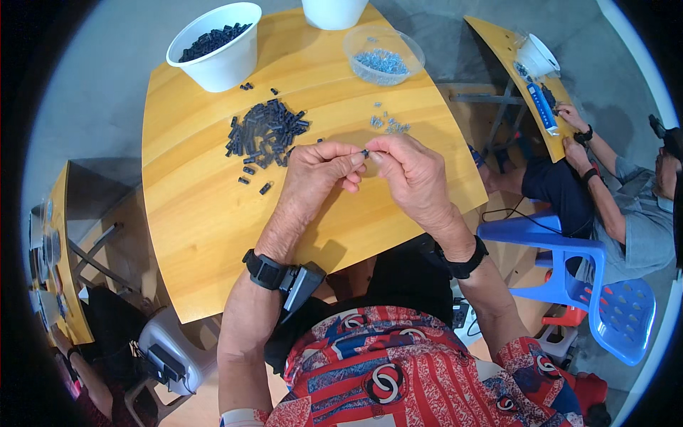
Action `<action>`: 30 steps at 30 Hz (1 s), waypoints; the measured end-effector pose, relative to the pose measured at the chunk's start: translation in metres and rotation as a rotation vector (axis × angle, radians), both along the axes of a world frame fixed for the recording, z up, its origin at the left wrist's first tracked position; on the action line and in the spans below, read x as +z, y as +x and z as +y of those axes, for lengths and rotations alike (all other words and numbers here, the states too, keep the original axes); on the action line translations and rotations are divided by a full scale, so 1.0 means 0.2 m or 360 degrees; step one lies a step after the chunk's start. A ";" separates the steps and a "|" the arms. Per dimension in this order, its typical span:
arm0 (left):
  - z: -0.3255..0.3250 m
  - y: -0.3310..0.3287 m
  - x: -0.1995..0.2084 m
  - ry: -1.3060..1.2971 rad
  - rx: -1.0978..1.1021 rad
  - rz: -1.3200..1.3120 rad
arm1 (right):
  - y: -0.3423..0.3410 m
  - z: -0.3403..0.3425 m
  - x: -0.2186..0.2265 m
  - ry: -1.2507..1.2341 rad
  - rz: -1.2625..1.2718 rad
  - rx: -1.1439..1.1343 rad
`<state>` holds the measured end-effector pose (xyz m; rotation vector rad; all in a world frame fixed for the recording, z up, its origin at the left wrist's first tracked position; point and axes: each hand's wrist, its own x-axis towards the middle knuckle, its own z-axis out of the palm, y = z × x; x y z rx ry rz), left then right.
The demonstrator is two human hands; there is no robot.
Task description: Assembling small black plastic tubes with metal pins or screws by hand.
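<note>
Over the wooden table, my left hand [320,171] pinches a small black piece [366,154] between thumb and forefinger. From the other side, my right hand [413,167] brings its closed thumb and forefinger up against that piece. Anything else within the right fingertips is hidden. Left of my hands spreads a loose pile of short black tubular plastic pieces [267,132], a few lying apart at its edges. Just beyond my right hand, several small silvery metal parts [389,123] are scattered on the wood.
A white tub [220,67] of black pieces stands at the table's far left, beside a second white tub [333,11]. A clear round container [384,60] holds more metal parts. Another person [615,185] works at a table on the right, near a blue plastic chair [569,267].
</note>
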<state>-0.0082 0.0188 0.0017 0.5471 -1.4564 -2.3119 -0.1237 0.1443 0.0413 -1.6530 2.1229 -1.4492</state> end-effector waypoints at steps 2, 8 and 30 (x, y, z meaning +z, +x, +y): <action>0.00 0.00 0.00 -0.0002 -0.0009 0.0015 | 0.00 0.00 0.00 -0.0071 0.0251 0.0027; 0.00 0.00 0.00 0.0080 0.0047 0.0024 | 0.04 0.00 -0.02 -0.0093 0.0286 -0.0012; 0.02 0.01 0.01 0.0015 0.0041 0.0060 | -0.04 -0.01 0.04 0.0235 -0.0810 0.0079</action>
